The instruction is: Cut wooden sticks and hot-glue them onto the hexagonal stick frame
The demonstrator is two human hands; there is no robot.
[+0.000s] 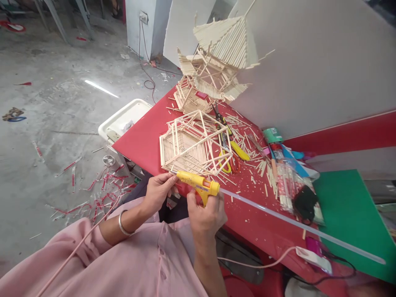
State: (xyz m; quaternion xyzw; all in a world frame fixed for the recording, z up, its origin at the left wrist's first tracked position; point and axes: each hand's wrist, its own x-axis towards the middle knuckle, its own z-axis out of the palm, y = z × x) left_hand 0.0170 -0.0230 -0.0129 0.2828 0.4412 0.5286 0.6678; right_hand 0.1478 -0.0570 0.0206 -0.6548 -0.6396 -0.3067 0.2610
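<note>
My right hand (pixel 206 214) is wrapped round the handle of a yellow glue gun (pixel 198 184), whose nozzle points left toward the near edge of a stick frame model (pixel 193 144) on the red table (pixel 145 140). A long clear glue stick (pixel 297 225) trails out of the gun's back to the right. My left hand (pixel 158 190) is closed in a pinch right at the nozzle tip, holding something small that I cannot make out, perhaps a thin stick. A silver bangle (pixel 123 225) sits on my left wrist.
A taller stick tower model (pixel 216 62) stands at the table's far end against a white board. Scissors (pixel 230 154) with yellow and red handles, loose sticks (pixel 247 136) and packets (pixel 286 181) lie to the right. A green sheet (pixel 346 206) lies further right, and a white tray (pixel 123 117) stands on the littered floor.
</note>
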